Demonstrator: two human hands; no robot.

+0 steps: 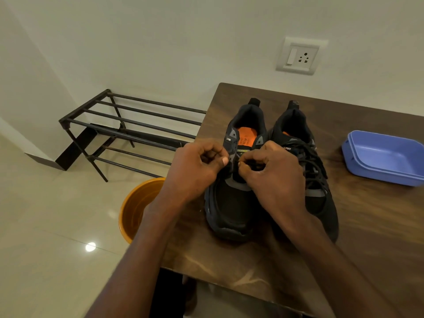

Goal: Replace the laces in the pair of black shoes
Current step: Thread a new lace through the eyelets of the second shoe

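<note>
Two black shoes with orange insoles stand side by side on a dark wooden table point(229, 267), toes toward me. The left shoe point(231, 210) shows no lace across its tongue. The right shoe point(321, 198) carries a black lace point(314, 166) lying loose over its tongue. My left hand point(195, 171) pinches the left eyelet edge of the left shoe between thumb and forefinger. My right hand point(273, 177) has its fingers curled at the shoe's right eyelet edge, pinching something dark there; I cannot make out whether it is a lace end.
A blue plastic tub point(383, 157) sits on the table at the right. An orange bucket point(137, 207) stands on the tiled floor by the table's left edge. A black metal shoe rack point(128, 127) stands against the wall. A wall socket point(298, 56) is behind the table.
</note>
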